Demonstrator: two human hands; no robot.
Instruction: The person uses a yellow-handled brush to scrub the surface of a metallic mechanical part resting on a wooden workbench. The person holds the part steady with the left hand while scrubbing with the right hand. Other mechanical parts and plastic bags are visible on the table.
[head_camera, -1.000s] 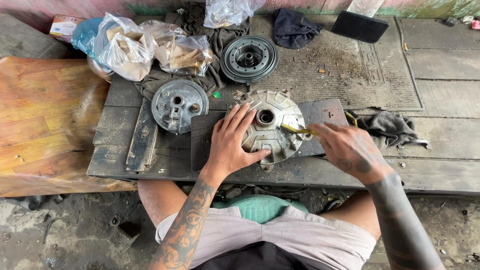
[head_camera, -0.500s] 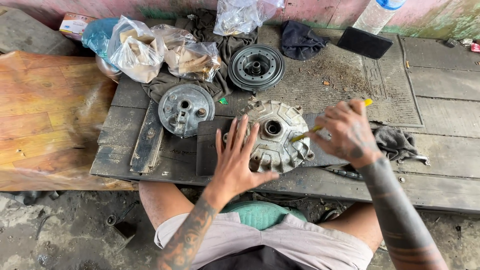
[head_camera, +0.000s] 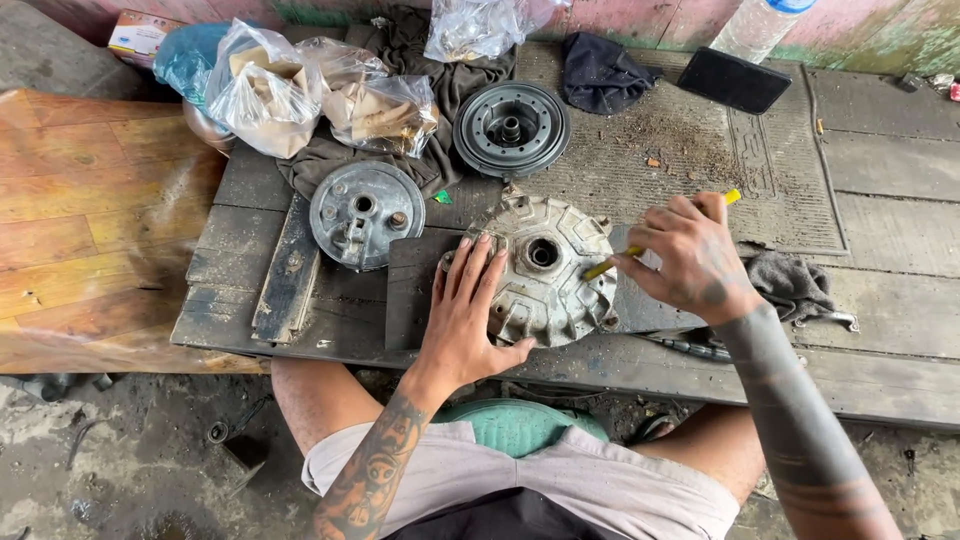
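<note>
A round grey metal drum plate with ribs and a centre hole lies on a dark board on the wooden bench. My left hand rests flat on the plate's left side, fingers spread. Over the plate's right edge, my right hand grips a thin yellow-handled tool, whose tip points at the plate's right side.
A second grey round plate lies to the left, and a dark pulley-like disc sits behind. Plastic bags, dark cloths, a black pad, a bottle and a grey rag surround them. A screwdriver lies near the bench edge.
My left hand lifted off the plate half a second ago and now lies flat on it again. My right hand raised the yellow tool and turned it so its handle points up and right.
</note>
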